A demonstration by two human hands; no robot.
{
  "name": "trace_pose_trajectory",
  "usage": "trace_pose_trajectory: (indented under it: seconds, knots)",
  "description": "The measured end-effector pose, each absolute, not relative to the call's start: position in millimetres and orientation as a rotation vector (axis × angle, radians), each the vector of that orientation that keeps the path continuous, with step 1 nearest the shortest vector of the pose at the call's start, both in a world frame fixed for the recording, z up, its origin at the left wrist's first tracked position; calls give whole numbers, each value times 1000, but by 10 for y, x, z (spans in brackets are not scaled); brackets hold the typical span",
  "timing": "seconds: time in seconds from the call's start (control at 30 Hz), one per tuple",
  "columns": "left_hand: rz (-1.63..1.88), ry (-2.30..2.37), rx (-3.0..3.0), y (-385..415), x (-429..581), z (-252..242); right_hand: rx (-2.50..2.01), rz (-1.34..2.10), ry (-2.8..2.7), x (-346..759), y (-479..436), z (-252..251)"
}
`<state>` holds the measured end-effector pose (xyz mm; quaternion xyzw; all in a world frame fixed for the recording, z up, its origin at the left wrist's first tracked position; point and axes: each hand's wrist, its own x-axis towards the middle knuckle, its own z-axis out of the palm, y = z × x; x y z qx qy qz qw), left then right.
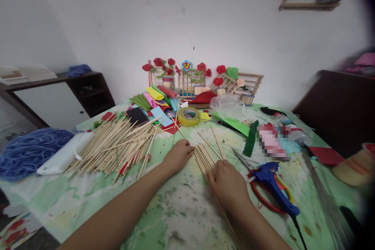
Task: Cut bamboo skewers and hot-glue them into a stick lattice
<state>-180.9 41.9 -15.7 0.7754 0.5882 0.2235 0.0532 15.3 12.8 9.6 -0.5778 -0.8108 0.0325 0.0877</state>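
Observation:
A row of thin wooden sticks [204, 157] lies side by side on the table in front of me. At their far left end, my left hand [178, 157] has its fingers curled together, the tips against the stick ends. My right hand [228, 181] is closed over the right side of the same row, covering part of it. Two loose sticks [217, 140] lie just beyond my right fingers. To the right rest scissors [254, 187] with red and yellow handles, partly under a blue glue gun [274, 187].
A large pile of sticks [114, 148], a white tube-like object [66, 156] and blue yarn [32, 152] lie at left. Behind are clear yellowish tape [187, 117], coloured paper [155, 93] and stick frames with paper flowers [190, 82]. A bottle [293, 131] lies at right.

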Motion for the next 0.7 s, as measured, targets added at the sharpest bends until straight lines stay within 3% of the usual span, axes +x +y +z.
trace_pose_trajectory:
  seconds: [0.7]
  knots:
    - [798,1635,2335,411,-1798,-196,-1792,26,-2529,123,66,117]
